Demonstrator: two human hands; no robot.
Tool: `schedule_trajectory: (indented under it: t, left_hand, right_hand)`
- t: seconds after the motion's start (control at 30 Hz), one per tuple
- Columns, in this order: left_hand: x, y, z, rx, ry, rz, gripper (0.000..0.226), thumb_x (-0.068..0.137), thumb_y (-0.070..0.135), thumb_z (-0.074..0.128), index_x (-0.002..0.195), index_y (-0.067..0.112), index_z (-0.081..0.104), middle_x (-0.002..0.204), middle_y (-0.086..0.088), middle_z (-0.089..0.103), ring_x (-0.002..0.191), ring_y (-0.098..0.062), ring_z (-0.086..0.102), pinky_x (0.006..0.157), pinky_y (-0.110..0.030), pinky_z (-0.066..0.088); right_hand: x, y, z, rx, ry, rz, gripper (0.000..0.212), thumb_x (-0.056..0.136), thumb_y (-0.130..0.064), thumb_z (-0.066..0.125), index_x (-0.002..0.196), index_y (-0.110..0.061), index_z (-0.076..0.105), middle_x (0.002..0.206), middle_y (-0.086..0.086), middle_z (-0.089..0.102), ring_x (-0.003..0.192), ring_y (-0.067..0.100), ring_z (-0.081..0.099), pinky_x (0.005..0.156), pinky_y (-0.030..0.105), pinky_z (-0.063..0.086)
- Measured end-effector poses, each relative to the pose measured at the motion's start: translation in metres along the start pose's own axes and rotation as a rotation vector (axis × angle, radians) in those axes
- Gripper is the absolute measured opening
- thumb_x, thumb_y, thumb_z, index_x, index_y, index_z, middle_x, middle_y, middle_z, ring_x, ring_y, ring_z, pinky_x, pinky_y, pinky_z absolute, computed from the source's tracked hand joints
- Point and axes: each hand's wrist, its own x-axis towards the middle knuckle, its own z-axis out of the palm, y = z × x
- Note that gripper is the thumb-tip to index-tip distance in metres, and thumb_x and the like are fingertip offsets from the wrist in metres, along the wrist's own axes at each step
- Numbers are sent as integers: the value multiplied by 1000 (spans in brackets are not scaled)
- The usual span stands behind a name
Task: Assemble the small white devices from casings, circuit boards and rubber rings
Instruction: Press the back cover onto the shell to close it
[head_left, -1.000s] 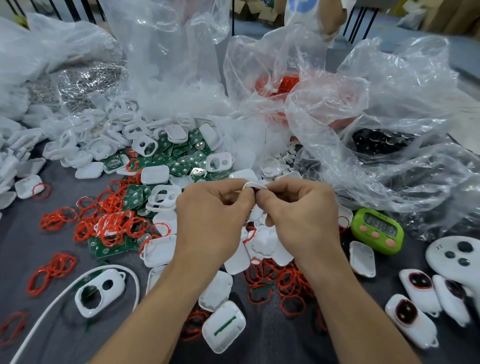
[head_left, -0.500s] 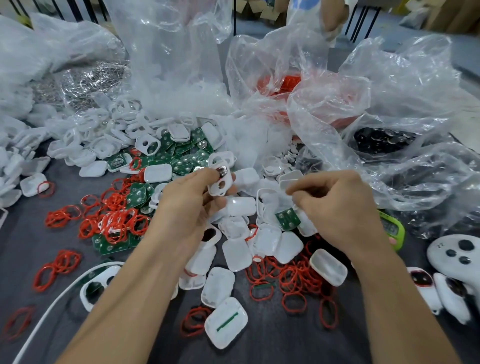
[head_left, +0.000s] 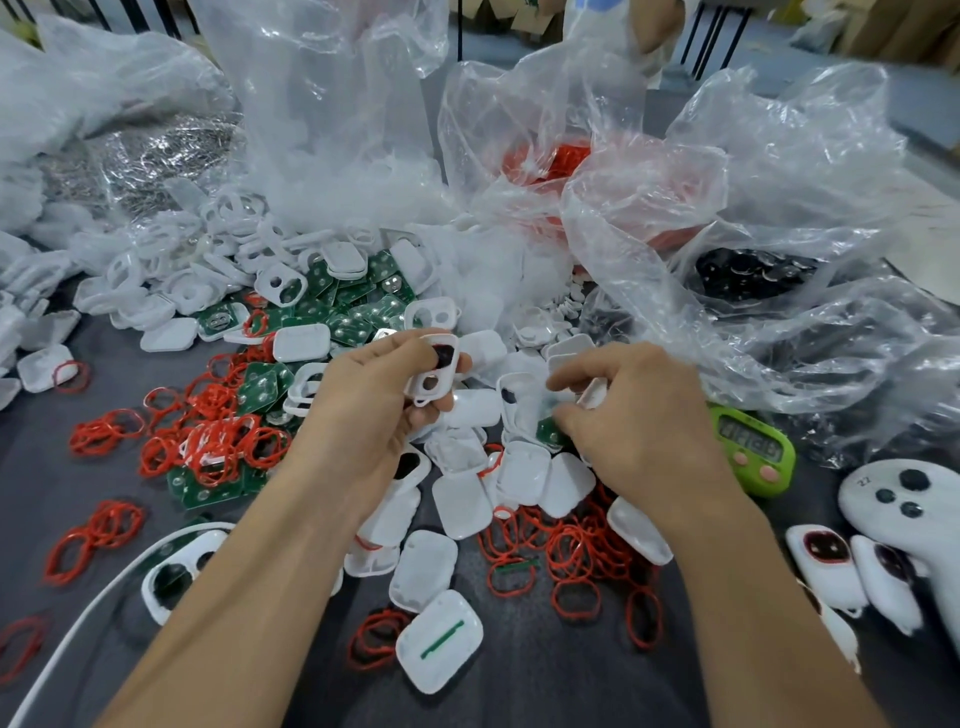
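At the far left, bare grey table (head_left: 41, 483) lay open between loose red rubber rings (head_left: 109, 525), and a white cable (head_left: 78, 618) crossed the near corner. Your left hand (head_left: 363, 415) gripped a white two-hole plastic casing (head_left: 434, 374), lifted above the heap of white casing shells (head_left: 462, 504). Your right hand (head_left: 639, 426) curled over a green circuit board (head_left: 548, 431) in that heap; whether it gripped the board, I could not tell. Crumpled clear plastic bags (head_left: 779, 234) walled the far side and the right. A green digital timer (head_left: 753, 447) sat just beside your right wrist.
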Motion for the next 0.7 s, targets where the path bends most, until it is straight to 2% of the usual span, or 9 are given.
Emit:
schedule_trajectory:
  t: [0.07,0.13,0.2,0.27,0.3,0.37,0.5,0.63,0.7]
  left_hand:
    - [0,0,0,11,0,7,12,97,3,60,99,3,72,81,-12,76,48,-12,54,38,-17,38]
    - [-1,-1,0,36,0,19,13,96,4,61,95,6,74,82,-12,76,48,-12,55,39,-17,39]
    - [-1,-2,1,63,-1,32,14,95,6,64,89,10,76,83,-11,76,49,-12,57,41,-17,42]
    - [-2,-3,2,80,-5,43,16,94,6,65,86,12,78,82,-10,76,50,-12,58,44,-16,43]
    - [-3,-4,2,88,-5,46,16,94,6,65,86,12,78,82,-10,76,50,-12,58,44,-16,44]
    - [-2,-4,2,105,-3,46,14,93,7,65,88,11,78,83,-11,76,50,-12,57,44,-17,43]
    - [-1,-4,1,110,8,48,13,94,9,66,89,12,78,84,-11,76,50,-13,57,44,-17,42]
    - [-1,-4,1,122,21,48,10,94,10,67,92,11,78,85,-11,77,52,-14,58,44,-17,43]
    - [-1,-4,1,134,35,51,10,93,11,68,93,12,78,87,-11,77,52,-14,59,44,-17,43]
  right_hand:
    - [-1,3,2,-26,-84,22,45,78,-29,83,120,-40,72,109,-15,66,86,0,54,83,15,39]
    - [0,4,0,-10,-153,30,46,80,-28,82,122,-43,70,104,-19,65,82,-3,56,80,16,43]
    - [0,3,-1,26,-116,14,28,81,-22,80,94,-47,75,85,-24,68,75,-11,59,70,5,45]
    - [1,4,0,94,-14,3,37,81,-17,80,65,-48,68,69,-27,68,72,-14,61,60,1,43]
    - [1,4,-1,157,35,3,39,82,-18,80,61,-48,67,68,-31,67,70,-14,61,59,1,42]
    - [2,4,-4,308,96,19,30,84,-21,81,69,-45,74,66,-32,68,67,-11,65,59,3,45]
    - [7,11,-9,492,110,127,7,90,-29,77,91,-35,78,71,-12,76,58,0,65,64,23,52]
    - [6,13,-10,197,247,120,40,87,-30,78,127,-31,70,67,-14,72,69,1,68,78,29,55]
    - [4,9,-13,109,283,99,41,85,-27,80,125,-32,71,65,-15,70,74,11,70,84,32,57]
